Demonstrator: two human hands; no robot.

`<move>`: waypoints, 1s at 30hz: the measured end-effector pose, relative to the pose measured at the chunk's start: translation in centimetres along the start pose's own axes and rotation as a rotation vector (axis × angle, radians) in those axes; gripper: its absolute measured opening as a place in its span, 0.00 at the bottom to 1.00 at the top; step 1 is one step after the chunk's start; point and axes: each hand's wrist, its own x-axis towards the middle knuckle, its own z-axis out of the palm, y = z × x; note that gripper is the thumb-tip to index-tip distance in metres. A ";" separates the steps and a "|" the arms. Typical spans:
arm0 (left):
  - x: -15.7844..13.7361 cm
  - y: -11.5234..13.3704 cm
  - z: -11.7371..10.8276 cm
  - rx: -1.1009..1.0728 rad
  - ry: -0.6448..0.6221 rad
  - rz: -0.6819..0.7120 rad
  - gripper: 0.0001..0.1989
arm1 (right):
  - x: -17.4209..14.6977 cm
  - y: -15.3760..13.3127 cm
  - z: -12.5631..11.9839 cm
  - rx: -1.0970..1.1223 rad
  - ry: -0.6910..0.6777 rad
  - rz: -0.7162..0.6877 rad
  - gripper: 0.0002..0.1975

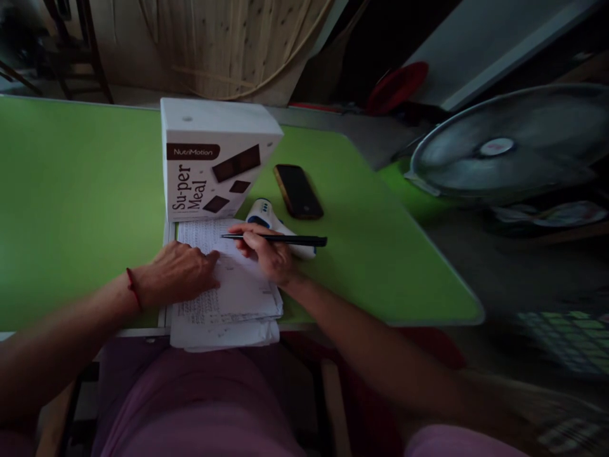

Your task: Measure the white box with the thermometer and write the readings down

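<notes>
My right hand (269, 254) grips a black pen (295, 240). The pen lies nearly level, with its tip pointing left over the handwritten lines. Beneath both hands is a stack of paper sheets (242, 292), densely written on the left side. My left hand (188, 271) rests on the left part of the sheets, thumb and forefinger apart, holding nothing; a red string bracelet (134, 289) circles that wrist. Partly hidden behind my right hand is a white and blue handheld device (263, 212), shaped like an infrared thermometer. A white NutriMotion box (190, 171) stands just beyond the sheets.
A dark phone (299, 190) in a brown case lies right of the box on the green table (71, 203). Beyond the table's right edge stands a large fan (504, 146). A red round object (397, 86) and a wooden chair (71, 51) are farther back.
</notes>
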 end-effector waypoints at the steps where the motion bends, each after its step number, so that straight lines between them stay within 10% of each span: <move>1: 0.0 0.0 -0.1 -0.008 -0.014 -0.008 0.16 | 0.1 0.2 0.1 -0.013 0.013 0.021 0.14; 30: 0.0 -0.1 0.3 -0.114 0.031 -0.034 0.14 | 0.2 1.1 0.2 -0.291 0.028 -0.079 0.05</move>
